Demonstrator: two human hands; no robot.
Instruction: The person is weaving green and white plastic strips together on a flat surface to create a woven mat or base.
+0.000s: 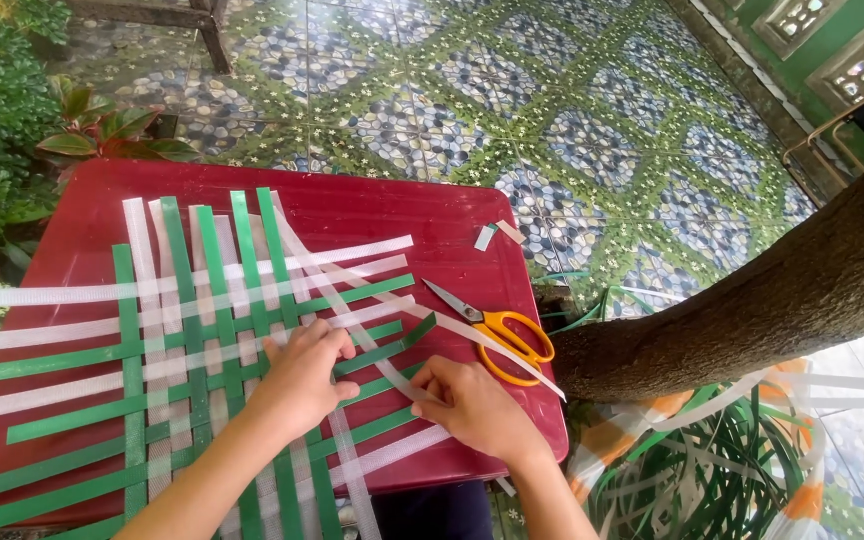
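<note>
A woven mat [202,350] of green and clear white plastic strips lies across the red table [372,215], left of centre. The left hand [302,375] presses flat on the weave, fingers loosely bent. The right hand [467,400] pinches a white strip [352,290] running diagonally. Yellow-handled scissors [497,330] lie just right.

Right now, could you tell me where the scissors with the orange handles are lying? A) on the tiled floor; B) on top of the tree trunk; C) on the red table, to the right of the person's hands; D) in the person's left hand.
C: the scissors lie on the red table near its right edge, just beyond the right hand, while both hands, the left hand included, press on the woven green and white strips.
</note>
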